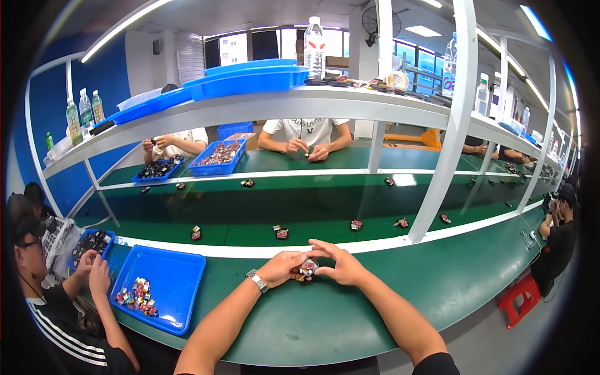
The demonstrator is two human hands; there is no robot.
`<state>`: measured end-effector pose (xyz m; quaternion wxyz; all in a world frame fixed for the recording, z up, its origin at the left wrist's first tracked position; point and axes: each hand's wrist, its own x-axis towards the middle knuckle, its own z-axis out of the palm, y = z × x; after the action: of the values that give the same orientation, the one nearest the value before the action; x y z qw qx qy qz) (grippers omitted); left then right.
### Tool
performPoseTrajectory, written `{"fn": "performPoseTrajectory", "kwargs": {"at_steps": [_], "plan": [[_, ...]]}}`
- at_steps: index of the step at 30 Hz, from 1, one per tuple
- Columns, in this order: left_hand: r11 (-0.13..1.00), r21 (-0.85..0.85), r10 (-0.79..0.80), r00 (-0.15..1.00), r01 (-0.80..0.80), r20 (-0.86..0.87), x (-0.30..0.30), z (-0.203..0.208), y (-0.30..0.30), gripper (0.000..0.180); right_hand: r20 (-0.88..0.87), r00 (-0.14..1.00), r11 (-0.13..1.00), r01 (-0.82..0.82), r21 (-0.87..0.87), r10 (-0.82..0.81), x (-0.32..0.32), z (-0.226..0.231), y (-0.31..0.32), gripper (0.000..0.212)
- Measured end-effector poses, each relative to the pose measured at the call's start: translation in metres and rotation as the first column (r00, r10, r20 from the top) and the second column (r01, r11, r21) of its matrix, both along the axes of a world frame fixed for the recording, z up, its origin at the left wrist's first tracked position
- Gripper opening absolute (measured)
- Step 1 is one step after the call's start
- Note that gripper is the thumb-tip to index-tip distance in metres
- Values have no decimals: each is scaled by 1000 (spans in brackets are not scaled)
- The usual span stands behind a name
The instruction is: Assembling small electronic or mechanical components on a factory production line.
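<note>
Above the green bench (375, 300), my left hand (282, 269) grips a small electronic part (308, 267) with a dark rim and reddish pieces inside. The left fingers are closed on its near and left sides, and some of them are hidden. My right hand (342, 265) curves around the part's right side with its fingers stretched out and apart. Its thumb lies at the part's right edge, while the fingertips reach over beside the left thumb. Left of my forearm stands a blue tray (178, 269) with a pile of small red, yellow and white parts (139, 297).
Beyond a white rail (250, 251), similar parts (281, 232) lie spaced along a green conveyor (312, 215). A white post (440, 144) rises ahead to the right. A co-worker (62, 312) sits close at left, another (306, 137) opposite. A red stool (520, 300) stands at right.
</note>
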<state>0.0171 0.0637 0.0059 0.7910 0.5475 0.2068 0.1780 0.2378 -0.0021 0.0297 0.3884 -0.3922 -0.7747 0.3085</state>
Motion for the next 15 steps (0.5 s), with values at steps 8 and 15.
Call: {"fn": "performPoseTrajectory", "kwargs": {"at_steps": [8, 15], "plan": [[968, 13, 248, 965, -250, 91, 6, 3, -11, 36, 178, 962, 896, 114, 429, -208, -15, -4, -8, 40], [964, 32, 260, 963, -263, 72, 14, 1, -14, 31, 196, 953, 899, 132, 418, -231, -5, -3, -3, 13]]}}
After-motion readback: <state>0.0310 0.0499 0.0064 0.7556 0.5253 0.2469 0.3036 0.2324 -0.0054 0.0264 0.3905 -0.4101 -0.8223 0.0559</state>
